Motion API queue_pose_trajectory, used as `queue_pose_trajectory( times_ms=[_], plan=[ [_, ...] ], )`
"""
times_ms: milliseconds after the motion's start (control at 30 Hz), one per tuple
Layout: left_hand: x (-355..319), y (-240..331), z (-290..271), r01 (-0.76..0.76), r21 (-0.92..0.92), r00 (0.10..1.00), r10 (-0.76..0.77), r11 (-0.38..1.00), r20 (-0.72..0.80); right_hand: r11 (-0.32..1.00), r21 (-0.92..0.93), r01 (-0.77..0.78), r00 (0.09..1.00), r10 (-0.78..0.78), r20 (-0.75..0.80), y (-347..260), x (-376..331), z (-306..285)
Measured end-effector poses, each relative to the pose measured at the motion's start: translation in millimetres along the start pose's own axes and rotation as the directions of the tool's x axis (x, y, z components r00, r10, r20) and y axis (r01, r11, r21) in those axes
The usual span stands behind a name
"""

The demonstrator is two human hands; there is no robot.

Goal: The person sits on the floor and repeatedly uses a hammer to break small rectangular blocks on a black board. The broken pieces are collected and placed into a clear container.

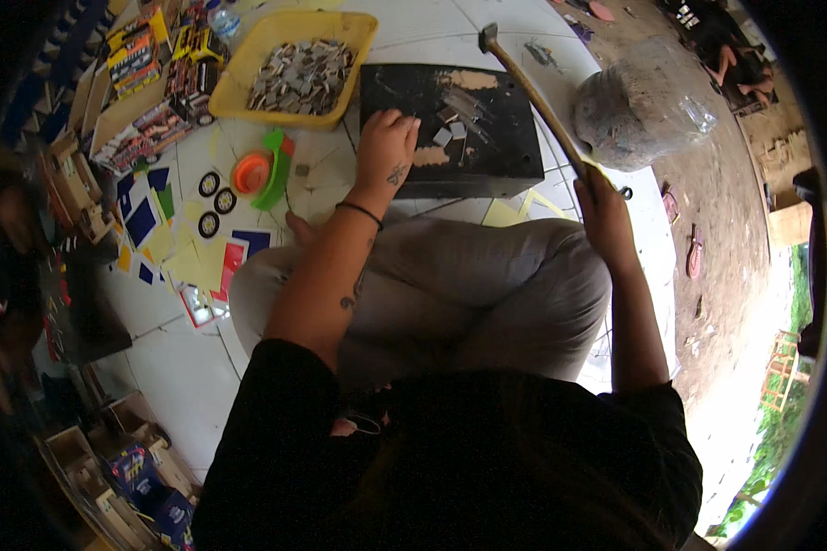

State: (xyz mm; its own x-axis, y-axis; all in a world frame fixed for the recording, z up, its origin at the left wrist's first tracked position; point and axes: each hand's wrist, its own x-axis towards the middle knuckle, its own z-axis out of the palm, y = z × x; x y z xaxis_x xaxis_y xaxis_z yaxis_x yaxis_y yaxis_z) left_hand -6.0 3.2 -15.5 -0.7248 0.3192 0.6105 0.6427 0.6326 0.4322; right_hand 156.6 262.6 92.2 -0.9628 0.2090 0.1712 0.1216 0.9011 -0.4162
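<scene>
My right hand [606, 213] is wrapped round the lower end of a hammer's [535, 99] long wooden handle. The hammer is raised and slants up to the left, with its metal head beyond the far right corner of a black block [519, 138]. Over the left side of that block is my left hand [386, 149], its fingers closed together; whatever they may hold is hidden. Several small square grey pieces [442, 137] lie loose on the block's top, among pale worn patches.
A yellow tub [368, 46] of similar pieces stands at the far left. Nearer are an orange cup [251, 173], a green plastic piece [272, 184], black toy wheels [209, 185] and coloured sheets [184, 257]. Toy truck bodies [142, 129] stand farther left; a plastic-wrapped bundle [643, 106] sits right.
</scene>
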Motion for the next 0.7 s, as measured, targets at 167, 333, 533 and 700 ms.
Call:
queue_pose_trajectory(
  times_ms=[167,333,533,700],
  plan=[
    [19,-31,-25,0.096,0.001,0.993,-0.095,0.995,-0.07,0.978,-0.197,-0.067,0.997,0.074,0.028,64,45,22],
    [53,-100,-53,0.184,0.394,0.973,-0.224,0.9,0.058,0.996,0.067,-0.067,0.99,0.057,0.131,98,46,46],
    [73,-152,-62,0.23,0.56,0.911,-0.379,0.796,0.165,0.951,-0.204,0.231,0.973,-0.229,0.03,67,65,44],
    [69,-107,-27,0.101,0.303,0.984,-0.141,0.948,0.111,0.878,-0.163,0.45,0.893,-0.437,0.107,0,105,71]
  ],
)
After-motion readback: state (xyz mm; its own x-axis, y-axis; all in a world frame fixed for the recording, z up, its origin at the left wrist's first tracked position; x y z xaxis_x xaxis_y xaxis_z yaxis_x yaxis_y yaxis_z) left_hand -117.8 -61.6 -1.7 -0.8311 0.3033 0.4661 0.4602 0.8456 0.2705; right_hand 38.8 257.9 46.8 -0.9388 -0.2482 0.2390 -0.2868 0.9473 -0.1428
